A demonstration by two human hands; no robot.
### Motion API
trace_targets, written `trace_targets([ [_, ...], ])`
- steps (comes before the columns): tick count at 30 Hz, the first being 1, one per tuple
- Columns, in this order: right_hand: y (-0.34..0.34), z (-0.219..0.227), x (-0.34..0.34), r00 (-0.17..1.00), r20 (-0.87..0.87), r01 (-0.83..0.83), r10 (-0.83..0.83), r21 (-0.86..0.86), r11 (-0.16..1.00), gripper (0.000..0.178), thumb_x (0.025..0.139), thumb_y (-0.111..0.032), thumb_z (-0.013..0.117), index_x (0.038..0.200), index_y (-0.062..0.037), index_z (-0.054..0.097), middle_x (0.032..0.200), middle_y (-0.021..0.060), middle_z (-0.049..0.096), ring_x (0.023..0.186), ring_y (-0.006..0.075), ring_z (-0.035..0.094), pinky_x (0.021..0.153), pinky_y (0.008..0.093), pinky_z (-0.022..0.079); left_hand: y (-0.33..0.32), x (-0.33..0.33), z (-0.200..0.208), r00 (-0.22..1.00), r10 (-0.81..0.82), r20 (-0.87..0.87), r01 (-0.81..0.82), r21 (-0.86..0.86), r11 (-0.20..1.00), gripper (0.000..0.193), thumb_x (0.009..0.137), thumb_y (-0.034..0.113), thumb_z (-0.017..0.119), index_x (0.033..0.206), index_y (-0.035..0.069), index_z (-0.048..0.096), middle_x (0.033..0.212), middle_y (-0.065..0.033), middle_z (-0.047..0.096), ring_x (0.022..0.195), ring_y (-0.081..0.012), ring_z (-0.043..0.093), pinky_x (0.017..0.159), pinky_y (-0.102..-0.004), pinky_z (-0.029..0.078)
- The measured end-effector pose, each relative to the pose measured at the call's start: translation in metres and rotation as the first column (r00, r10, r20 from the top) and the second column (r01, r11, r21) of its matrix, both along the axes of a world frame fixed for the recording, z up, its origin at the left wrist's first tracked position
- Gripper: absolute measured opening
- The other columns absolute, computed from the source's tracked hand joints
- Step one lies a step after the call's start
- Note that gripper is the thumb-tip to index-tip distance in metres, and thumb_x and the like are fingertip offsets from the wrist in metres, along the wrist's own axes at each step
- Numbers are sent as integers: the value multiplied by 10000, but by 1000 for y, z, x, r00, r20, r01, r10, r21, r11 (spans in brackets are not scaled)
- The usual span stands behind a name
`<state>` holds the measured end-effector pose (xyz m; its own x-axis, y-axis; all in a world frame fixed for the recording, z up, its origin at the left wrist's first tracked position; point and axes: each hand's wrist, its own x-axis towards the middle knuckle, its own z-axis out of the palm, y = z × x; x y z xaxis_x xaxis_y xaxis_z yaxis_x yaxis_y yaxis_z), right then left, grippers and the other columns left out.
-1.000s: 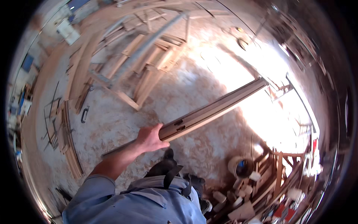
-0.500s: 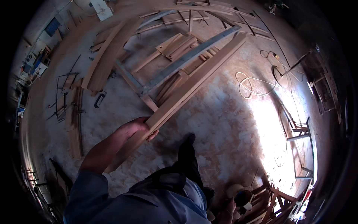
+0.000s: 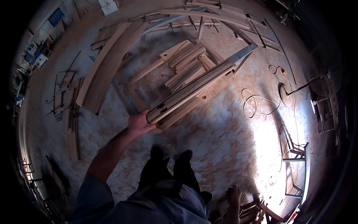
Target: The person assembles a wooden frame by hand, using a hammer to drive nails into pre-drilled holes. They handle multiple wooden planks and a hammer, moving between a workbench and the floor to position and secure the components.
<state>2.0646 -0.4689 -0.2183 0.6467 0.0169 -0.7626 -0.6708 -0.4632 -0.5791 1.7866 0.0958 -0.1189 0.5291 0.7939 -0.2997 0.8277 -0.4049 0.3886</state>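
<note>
Beneath everything, a pale, blotchy floor is spreading. Toward its left edge, long broad planks are lying side by side. Nearer its middle, shorter boards are resting in a loose group. Above those boards' near side, a slotted wooden beam is slanting away to the right (whether its far end is touching anything below, I cannot tell). The left grip is clamping around the beam's near end. The right grip is hanging well apart from the beam; whether it is closing on anything, I cannot tell.
</note>
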Motion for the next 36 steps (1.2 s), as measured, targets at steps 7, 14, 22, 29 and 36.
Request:
trace_targets([
  [7, 28, 11, -40, 996, 86, 24, -14, -124, 992, 284, 940, -270, 540, 865, -7, 618, 741, 93, 631, 538, 193, 584, 477, 343, 495, 60, -4, -59, 995, -85, 55, 72, 196, 978, 701, 666, 389, 772, 1220, 36, 526, 1132, -177, 634, 1024, -336, 633, 862, -429, 512],
  [14, 114, 39, -145, 988, -135, 55, -79, -170, 984, 263, 928, -253, 553, 935, 0, 625, 760, 110, 649, 551, 200, 606, 491, 341, 511, 86, 11, -62, 982, -191, -7, 191, 68, 979, 720, 692, 409, 791, 1231, 41, 486, 1045, -185, 649, 960, -364, 643, 814, -456, 529],
  [22, 182, 34, -158, 983, -123, -145, 134, -90, 985, 260, 925, -236, 535, 987, -2, 632, 773, 121, 646, 562, 206, 617, 483, 349, 509, 97, 6, -52, 966, -258, -12, 256, -81, 963, 769, 703, 484, 785, 1222, -1, 490, 1096, -224, 619, 1016, -371, 626, 847, -464, 524],
  [29, 182, -27, -128, 516, -51, -824, 855, -301, 479, 256, 871, -239, 602, 985, -18, 666, 875, 137, 688, 731, 265, 668, 622, 361, 535, 89, -5, -22, 943, -266, 200, 230, 184, 956, 776, 713, 441, 788, 1267, -10, 484, 1089, -218, 613, 1008, -367, 614, 850, -459, 515],
  [36, 374, 8, -113, -25, 378, -975, 925, -216, 62, 332, 879, -326, 571, 979, -33, 690, 872, 187, 687, 870, 353, 670, 777, 440, 514, -39, 40, 71, 395, -468, 791, 726, 44, 687, 653, 869, 338, 675, 1380, 1, 446, 1250, -191, 572, 1158, -350, 554, 961, -434, 459],
])
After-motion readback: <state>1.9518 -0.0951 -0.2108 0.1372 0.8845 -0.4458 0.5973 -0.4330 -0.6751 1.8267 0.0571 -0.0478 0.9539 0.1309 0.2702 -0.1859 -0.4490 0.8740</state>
